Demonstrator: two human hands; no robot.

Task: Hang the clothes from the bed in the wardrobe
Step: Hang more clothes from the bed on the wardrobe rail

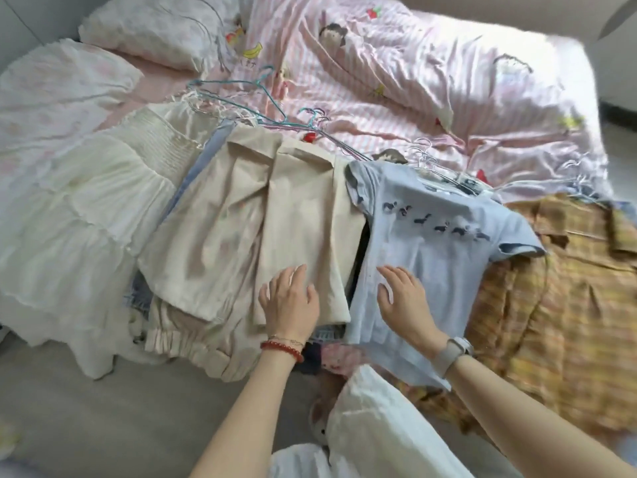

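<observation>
Both hands' fingers spread flat: left hand (291,298) on beige trousers (248,215), right hand (403,298) on blue T-shirt (437,243).

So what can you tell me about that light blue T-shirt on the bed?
The light blue T-shirt lies flat, front up, atop other clothes, collar toward the duvet. It looks like soft cotton, short-sleeved, with a row of small dark figures across the chest. The right hand rests open on its lower part; its hem overhangs the bed edge.

Sunlit bed (517,81), pale grey floor (103,408)
</observation>
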